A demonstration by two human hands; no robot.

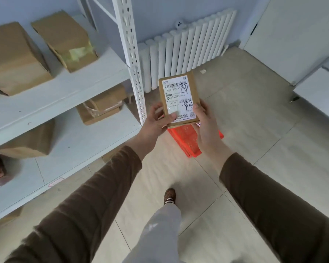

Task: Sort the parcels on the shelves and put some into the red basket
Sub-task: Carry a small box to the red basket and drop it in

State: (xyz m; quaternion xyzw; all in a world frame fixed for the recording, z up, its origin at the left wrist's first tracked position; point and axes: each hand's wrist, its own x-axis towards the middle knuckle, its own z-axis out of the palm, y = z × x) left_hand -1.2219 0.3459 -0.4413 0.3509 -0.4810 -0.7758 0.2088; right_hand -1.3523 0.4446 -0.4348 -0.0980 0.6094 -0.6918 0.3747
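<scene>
Both hands, the left hand (156, 120) and right hand (204, 128), hold one small parcel (179, 99) by its sides, label up (probably reading it). The red basket (188, 141) sits on the floor right below, so the next move looks like lowering the parcel in and letting go.

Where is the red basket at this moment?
The red basket stands on the floor at the centre of the head view, right of the shelf post, partly hidden behind the held parcel.
</scene>
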